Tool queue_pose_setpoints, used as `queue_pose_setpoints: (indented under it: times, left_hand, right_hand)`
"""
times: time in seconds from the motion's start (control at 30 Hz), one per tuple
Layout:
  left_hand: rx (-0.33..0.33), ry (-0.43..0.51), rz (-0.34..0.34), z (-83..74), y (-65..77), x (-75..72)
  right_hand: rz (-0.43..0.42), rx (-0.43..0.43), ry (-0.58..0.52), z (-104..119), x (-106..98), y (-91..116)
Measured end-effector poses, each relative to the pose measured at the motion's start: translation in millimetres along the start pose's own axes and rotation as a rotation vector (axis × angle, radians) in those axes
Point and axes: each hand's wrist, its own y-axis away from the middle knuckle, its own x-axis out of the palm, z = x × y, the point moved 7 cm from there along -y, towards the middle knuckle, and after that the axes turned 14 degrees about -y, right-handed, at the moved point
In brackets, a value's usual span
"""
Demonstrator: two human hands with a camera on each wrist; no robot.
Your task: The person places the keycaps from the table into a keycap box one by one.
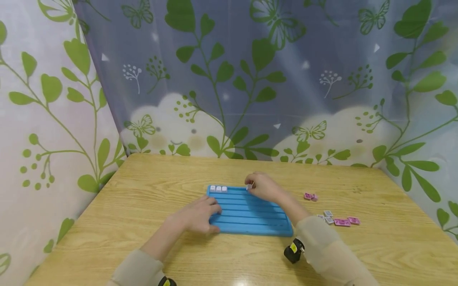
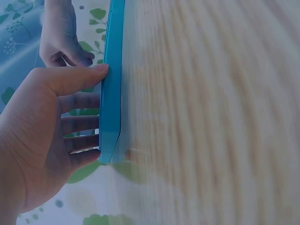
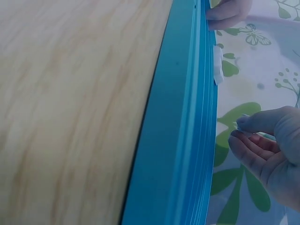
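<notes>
A blue tray (image 1: 250, 214) with raised parallel ridges lies on the table. Three small white tiles (image 1: 218, 189) stand side by side at its far left corner. My left hand (image 1: 198, 214) rests at the tray's left end, fingers fairly straight; in the left wrist view its thumb (image 2: 84, 77) touches the rim. Over the tray's far edge, my right hand (image 1: 264, 187) pinches a small white tile (image 1: 249, 186) between thumb and fingertips. The right wrist view shows this tile (image 3: 243, 119) mostly covered by the fingers; its markings cannot be made out.
Right of the tray lie several loose pieces: white tiles (image 1: 328, 214) with grey markings, pink pieces (image 1: 342, 223) and, farther back, a small pink cluster (image 1: 310, 196). The wooden table (image 1: 161, 174) meets a leaf-printed cloth (image 1: 229, 99) behind it.
</notes>
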Motion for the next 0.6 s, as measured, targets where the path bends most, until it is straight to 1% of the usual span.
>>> queue_pose_setpoints:
  times: [0.4, 0.6]
  left_hand:
    - [-0.007, 0.008, -0.003, 0.4, -1.5, 1.4]
    - [-0.006, 0.008, -0.002, -0.2, -0.7, 0.4]
  right_hand:
    - [-0.011, 0.026, 0.001, 3, 8, -11]
    - [0.000, 0.065, -0.041, 2, 12, -17]
